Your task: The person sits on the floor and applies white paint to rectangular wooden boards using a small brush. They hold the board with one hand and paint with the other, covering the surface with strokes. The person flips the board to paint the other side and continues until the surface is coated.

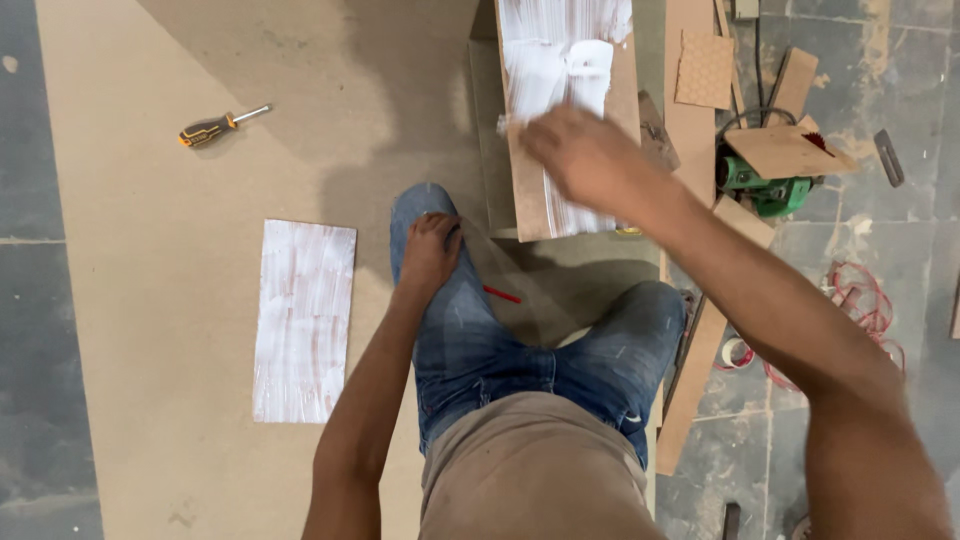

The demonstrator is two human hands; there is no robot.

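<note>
Two boards coated in white are seen on a large brown sheet (180, 330) laid over the floor. One board (570, 120) lies ahead of the knees, its far part thickly smeared with white paste and its near part streaked. The right hand (585, 160) is held over this board, palm down and blurred; whether the fingers are spread or closed cannot be told, and something pale seems to be gripped at its left edge, though it is too blurred to name. The left hand (430, 250) is rested on the left knee (425, 215), with the fingers curled loosely together over the denim. The second board (303, 320) is laid flat to the left of the legs, well apart from both hands, fully covered in streaked white with reddish tints showing through. A screwdriver (215, 127) with an orange and black handle is placed further off on the sheet, to the upper left. A red pencil (502, 294) is seen between the knees. To the right, wood offcuts (705, 70) are piled beside a green power tool (765, 185), and a red cable (860, 300) is coiled on the tiled floor.
</note>
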